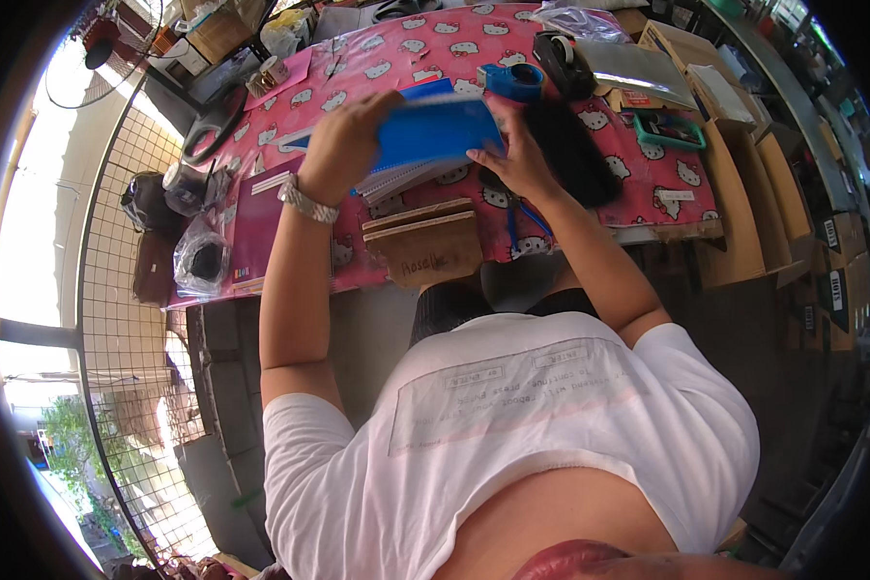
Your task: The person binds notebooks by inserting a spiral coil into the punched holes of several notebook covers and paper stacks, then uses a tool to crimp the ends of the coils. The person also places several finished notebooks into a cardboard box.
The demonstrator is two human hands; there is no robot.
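A blue-covered notebook (pixel 433 133), smeared by motion, is held up over the table between my two hands. My left hand (pixel 346 145), with a metal watch on its wrist, is closed on its left side. At the right end, my right hand (pixel 517 162) grips the edge with the thumb below. Under the blue notebook lie white-paged spiral notebooks (pixel 396 180), partly hidden. Nearer to me, a brown cardboard holder (pixel 423 246) with handwriting stands at the table edge. Blue-handled pliers or scissors (pixel 529 224) lie below my right hand.
A pink patterned cloth (pixel 358 72) covers the table. Right of my hands are a black pouch (pixel 575 153), a blue tape dispenser (pixel 512 82), a black dispenser (pixel 563 66) and a green tray (pixel 669 131). Cardboard boxes (pixel 754 193) flank the right side; a purple folder (pixel 261 227) lies left.
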